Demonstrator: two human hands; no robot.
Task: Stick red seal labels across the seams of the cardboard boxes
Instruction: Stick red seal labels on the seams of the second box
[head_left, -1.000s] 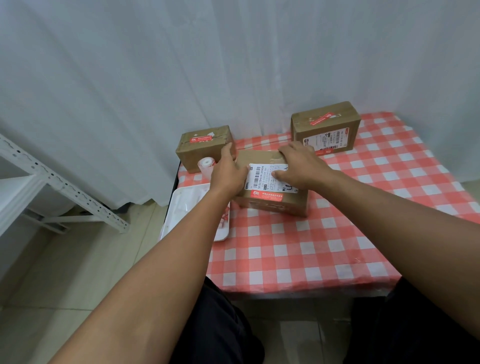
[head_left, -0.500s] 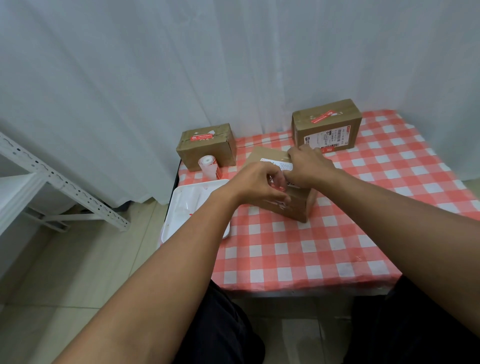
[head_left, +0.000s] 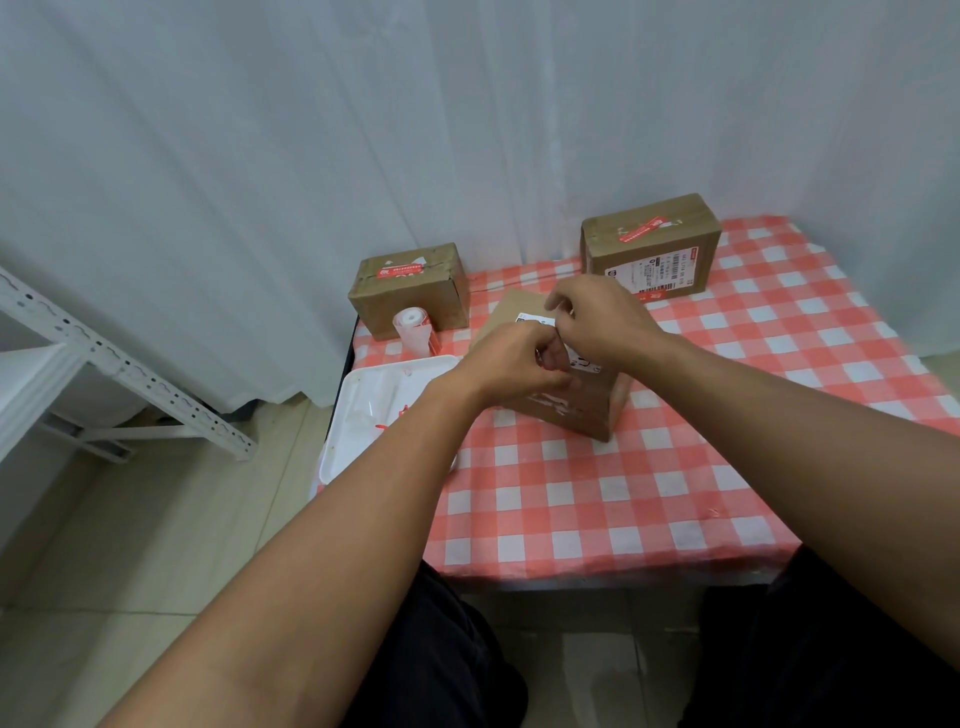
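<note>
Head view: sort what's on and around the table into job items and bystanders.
Job items:
- middle box, under both hands
- left hand and right hand, fingers curled together over it
- label roll
- back-left box and back-right box, each bearing a red label

Bystanders:
- white tray
- checked tablecloth
- white shelf frame
- curtain

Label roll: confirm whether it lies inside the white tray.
No, the label roll stands on the tablecloth beyond the white tray, beside a box.

left hand (head_left: 511, 364): off box side, now over middle box (head_left: 587, 410) top | box: turned, corner forward
</note>
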